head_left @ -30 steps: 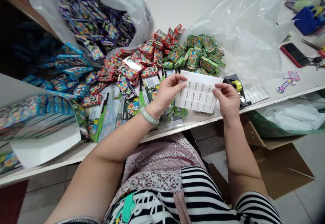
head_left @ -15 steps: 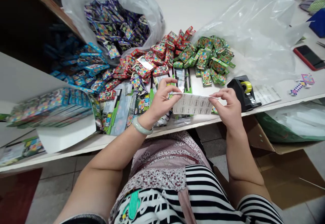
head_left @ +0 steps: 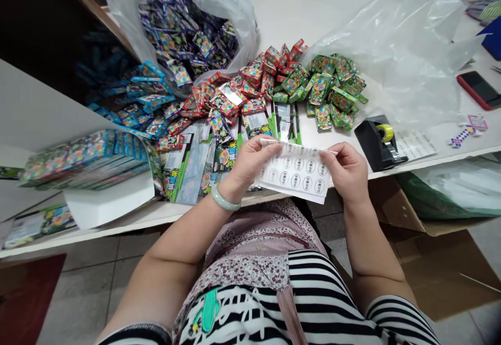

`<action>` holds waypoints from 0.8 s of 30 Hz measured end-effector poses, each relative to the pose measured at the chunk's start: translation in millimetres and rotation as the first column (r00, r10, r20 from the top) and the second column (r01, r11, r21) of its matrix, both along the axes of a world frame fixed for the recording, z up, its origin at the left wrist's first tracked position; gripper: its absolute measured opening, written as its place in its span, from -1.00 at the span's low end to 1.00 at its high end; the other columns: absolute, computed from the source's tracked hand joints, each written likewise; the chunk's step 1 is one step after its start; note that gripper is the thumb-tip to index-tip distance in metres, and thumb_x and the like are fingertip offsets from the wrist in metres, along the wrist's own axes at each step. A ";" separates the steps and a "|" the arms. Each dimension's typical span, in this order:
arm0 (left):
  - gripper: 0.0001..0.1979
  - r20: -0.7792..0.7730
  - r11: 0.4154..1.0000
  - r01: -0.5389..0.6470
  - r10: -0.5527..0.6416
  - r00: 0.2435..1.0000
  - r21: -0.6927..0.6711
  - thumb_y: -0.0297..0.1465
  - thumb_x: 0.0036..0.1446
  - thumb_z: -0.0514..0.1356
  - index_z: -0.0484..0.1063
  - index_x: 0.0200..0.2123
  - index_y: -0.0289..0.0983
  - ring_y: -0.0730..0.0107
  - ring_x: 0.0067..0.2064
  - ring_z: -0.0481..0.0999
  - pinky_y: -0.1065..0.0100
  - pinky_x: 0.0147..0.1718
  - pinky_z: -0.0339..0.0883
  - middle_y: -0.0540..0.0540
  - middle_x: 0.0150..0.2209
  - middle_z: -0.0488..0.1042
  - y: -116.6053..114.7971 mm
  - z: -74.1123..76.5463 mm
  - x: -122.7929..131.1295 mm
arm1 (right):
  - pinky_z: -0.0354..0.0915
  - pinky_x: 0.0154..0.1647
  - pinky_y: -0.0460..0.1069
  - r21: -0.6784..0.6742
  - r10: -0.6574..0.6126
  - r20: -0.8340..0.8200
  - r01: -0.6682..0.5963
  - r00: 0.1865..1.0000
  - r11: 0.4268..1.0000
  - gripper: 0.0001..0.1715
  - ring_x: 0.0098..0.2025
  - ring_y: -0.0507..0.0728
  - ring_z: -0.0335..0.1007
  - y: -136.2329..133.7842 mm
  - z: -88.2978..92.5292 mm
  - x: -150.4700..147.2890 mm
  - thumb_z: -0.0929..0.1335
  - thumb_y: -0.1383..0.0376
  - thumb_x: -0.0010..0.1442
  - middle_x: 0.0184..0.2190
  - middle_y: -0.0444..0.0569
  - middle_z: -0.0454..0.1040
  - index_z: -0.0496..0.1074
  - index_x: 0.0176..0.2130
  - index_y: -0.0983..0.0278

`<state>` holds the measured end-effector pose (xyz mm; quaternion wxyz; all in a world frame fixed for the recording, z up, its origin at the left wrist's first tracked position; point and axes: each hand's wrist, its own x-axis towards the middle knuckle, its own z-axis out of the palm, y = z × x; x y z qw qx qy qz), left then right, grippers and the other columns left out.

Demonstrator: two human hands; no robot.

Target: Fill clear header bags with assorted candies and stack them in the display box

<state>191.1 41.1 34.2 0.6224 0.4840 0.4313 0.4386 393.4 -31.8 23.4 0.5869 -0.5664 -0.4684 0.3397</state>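
Both my hands hold a white sticker sheet (head_left: 299, 173) printed with round labels, just over the table's front edge. My left hand (head_left: 246, 165), with a pale green bangle on the wrist, pinches the sheet's upper left corner. My right hand (head_left: 346, 170) pinches its upper right edge. The sheet hangs down towards my lap, tilted so its printed face shows. Behind it lie flat green-edged packets (head_left: 188, 167) on the table.
Heaps of small boxes cover the white table (head_left: 313, 6): red (head_left: 242, 92), green (head_left: 329, 89), blue (head_left: 129, 105), and purple ones in a plastic bag (head_left: 183, 32). A black tape dispenser (head_left: 378, 141), a clear bag (head_left: 407, 47), a red phone (head_left: 479, 89) and a cardboard box (head_left: 438, 261) stand right.
The sheet dropped from upright over the table to nearly edge-on, then swung down so its face shows. Both hands came closer to my body. The view shifted slightly left.
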 end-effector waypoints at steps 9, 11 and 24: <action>-0.82 0.058 0.995 0.050 -0.055 0.997 0.082 -0.38 -0.17 0.42 0.51 -0.44 -0.24 0.52 -0.43 0.46 0.46 -0.43 0.37 0.04 -0.45 0.51 -2.3 -2.5 -4.5 | 0.33 -0.46 -0.04 -0.015 0.064 -0.017 -0.064 0.998 0.998 -0.68 -0.45 0.04 0.37 2.9 2.5 -0.3 0.50 0.05 0.06 -0.45 -0.14 0.48 0.43 -0.37 0.19; -0.82 0.045 0.997 0.039 -0.042 0.998 0.063 -0.37 -0.15 0.41 0.50 -0.44 -0.24 0.53 -0.45 0.44 0.47 -0.46 0.34 0.04 -0.47 0.49 -2.6 -2.0 -3.3 | 0.28 -0.51 -0.06 -0.031 0.066 0.001 -0.066 0.998 0.997 -0.66 -0.49 0.02 0.31 2.5 4.8 -0.8 0.48 0.02 0.09 -0.51 -0.15 0.43 0.41 -0.41 0.19; -0.80 0.001 0.996 0.055 -0.055 0.998 0.066 -0.33 -0.13 0.42 0.50 -0.42 -0.24 0.52 -0.45 0.44 0.47 -0.46 0.36 0.04 -0.45 0.49 -6.1 -2.5 -3.0 | 0.25 -0.47 -0.05 -0.160 0.217 0.200 -0.186 0.956 0.969 -0.73 -0.49 0.01 0.29 11.4 24.4 14.5 0.49 0.11 0.04 -0.52 -0.14 0.48 0.46 -0.44 0.23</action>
